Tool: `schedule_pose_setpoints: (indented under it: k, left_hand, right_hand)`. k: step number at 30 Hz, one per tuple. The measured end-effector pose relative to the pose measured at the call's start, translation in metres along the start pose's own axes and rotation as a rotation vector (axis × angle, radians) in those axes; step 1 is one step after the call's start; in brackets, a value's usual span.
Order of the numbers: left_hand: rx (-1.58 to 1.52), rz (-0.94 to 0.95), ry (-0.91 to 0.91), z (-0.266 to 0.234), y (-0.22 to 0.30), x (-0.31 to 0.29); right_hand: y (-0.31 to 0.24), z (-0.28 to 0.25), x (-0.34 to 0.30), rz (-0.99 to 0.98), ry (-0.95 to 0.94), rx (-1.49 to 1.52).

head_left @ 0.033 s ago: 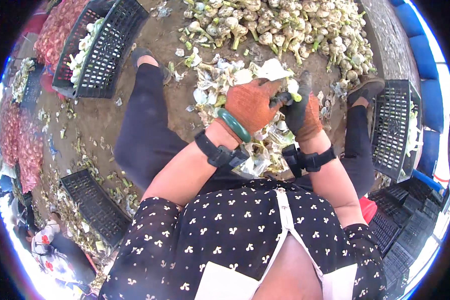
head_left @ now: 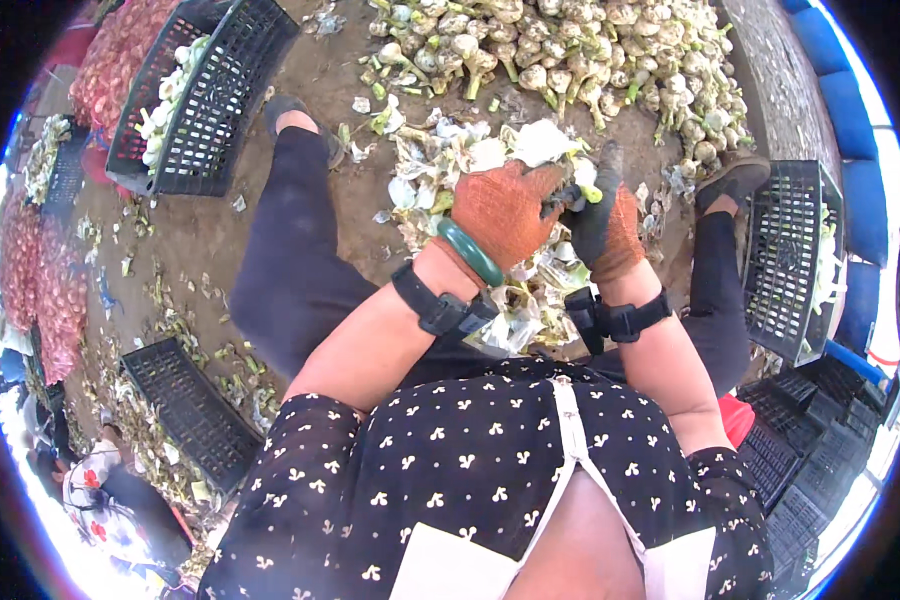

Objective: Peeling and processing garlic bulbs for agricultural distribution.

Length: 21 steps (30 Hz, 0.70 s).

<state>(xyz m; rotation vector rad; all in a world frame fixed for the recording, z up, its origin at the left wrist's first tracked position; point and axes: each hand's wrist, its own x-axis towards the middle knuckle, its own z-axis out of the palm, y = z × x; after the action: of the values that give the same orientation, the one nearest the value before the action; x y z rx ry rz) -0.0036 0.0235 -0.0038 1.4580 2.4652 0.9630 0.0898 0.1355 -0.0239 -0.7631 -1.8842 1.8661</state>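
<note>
- Presently, nothing has visibly shifted; handling stands at the same stage.
- My left hand is curled, its grip hidden.
- Between both hands, a green stem meets my right hand; closure unclear.

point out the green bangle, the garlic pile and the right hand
green bangle [head_left: 470, 252], head view: middle of band
garlic pile [head_left: 590, 50], head view: bulbs near middle
right hand [head_left: 611, 222], head view: middle of glove

The garlic is held between the left hand and right hand, mostly hidden; what shows is a short, pale green stub with a rounded end, lying against the right hand
</note>
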Motion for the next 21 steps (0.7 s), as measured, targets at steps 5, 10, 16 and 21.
schedule_pose_setpoints:
  k: [5, 10, 16, 21]
  left_hand:
    - [-0.011, 0.111, 0.109, -0.003, -0.003, -0.005]
    - [-0.087, 0.038, 0.073, -0.001, -0.022, 0.008]
    - [-0.431, -0.336, -0.174, 0.015, -0.028, 0.000]
    - [-0.813, -0.242, -0.200, 0.026, -0.025, -0.008]
  right_hand:
    - [-0.003, -0.017, 0.006, -0.402, -0.219, -0.756]
    - [-0.029, -0.038, 0.010, -0.041, -0.616, -0.562]
    - [-0.029, -0.025, 0.008, 0.242, -0.288, -0.290]
    - [-0.006, -0.020, 0.012, 0.266, 0.042, 0.101]
